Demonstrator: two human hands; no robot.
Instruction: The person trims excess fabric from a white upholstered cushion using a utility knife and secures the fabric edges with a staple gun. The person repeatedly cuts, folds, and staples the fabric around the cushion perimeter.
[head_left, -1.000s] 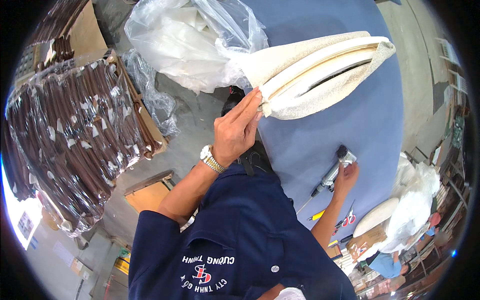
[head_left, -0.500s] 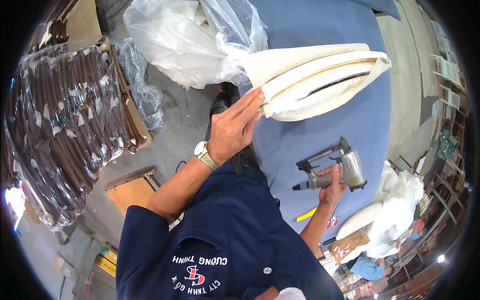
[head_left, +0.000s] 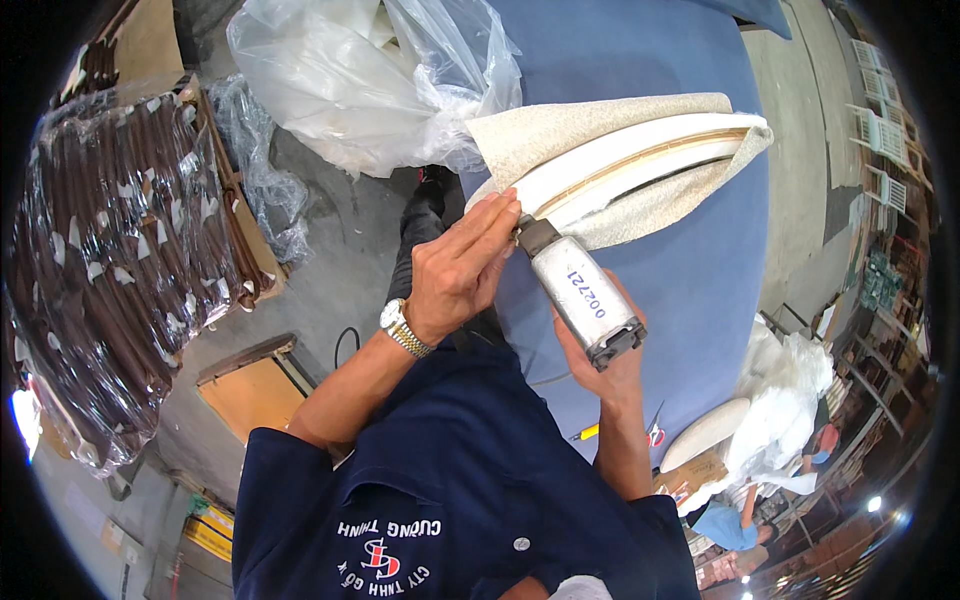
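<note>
Largest is the blue table (head_left: 690, 285), which lies beneath the pad and extends to its right. Well to the left of the pad is a wrapped stack (head_left: 120, 270) of brown parts; just beyond its left end is a clear plastic bag (head_left: 350, 90). The pad (head_left: 590, 165) is long and pale, its long axis running from a left end near the person to a right end farther off. Cream cloth (head_left: 560, 125) borders both its long sides. The gun (head_left: 587, 295), a silver nailer or stapler, points its dark nose at the pad's left end; whether the two touch cannot be told. The left hand (head_left: 460, 265), the nearer, is narrowed in a pinch on the cloth at that end, so the pad lies beyond it and to its right. The right hand (head_left: 612, 378) is wrapped around the gun on the near side of the pad, which lies ahead of it. Smallest, also on the near side, are red-handled scissors (head_left: 656, 437) and a yellow knife (head_left: 586, 432).
</note>
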